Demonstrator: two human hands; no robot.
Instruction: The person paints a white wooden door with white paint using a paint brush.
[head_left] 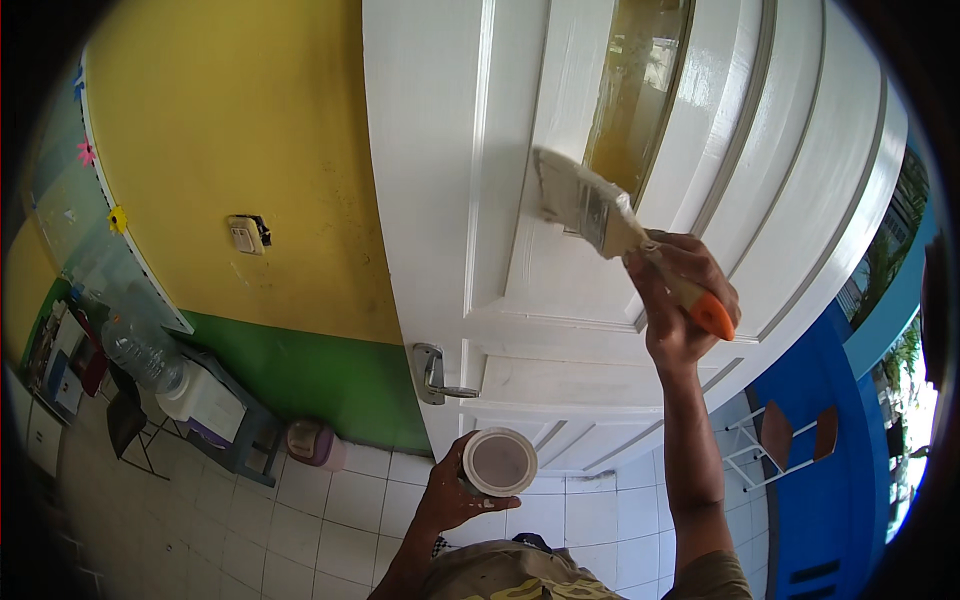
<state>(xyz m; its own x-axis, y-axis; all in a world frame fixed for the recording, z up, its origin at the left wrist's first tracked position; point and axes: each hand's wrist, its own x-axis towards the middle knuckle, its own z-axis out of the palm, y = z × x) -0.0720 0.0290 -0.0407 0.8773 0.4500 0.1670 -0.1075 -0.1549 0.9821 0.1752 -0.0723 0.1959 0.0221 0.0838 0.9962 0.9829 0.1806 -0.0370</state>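
Note:
My right hand (685, 290) is closed around the handle of a wide paintbrush (600, 208), whose tail end is orange. White paint coats its bristles, which lie at the surface of a white panelled door (570, 375), left of a narrow glass pane (635, 90); whether they touch it I cannot tell. Lower down, my left hand (455, 495) grips a small round tub (500, 462) from its left side. The tub is held upright with its top facing me, and its inside looks pale greyish. A metal lever handle (435, 378) sits on the door just above the tub.
Left of the door is a yellow and green wall (240, 130) with a loose light switch (246, 234). A water dispenser with a big clear bottle (140, 350), a small bin (314, 443) and a dark chair (130, 420) stand there. Another chair (785, 445) is by the blue wall.

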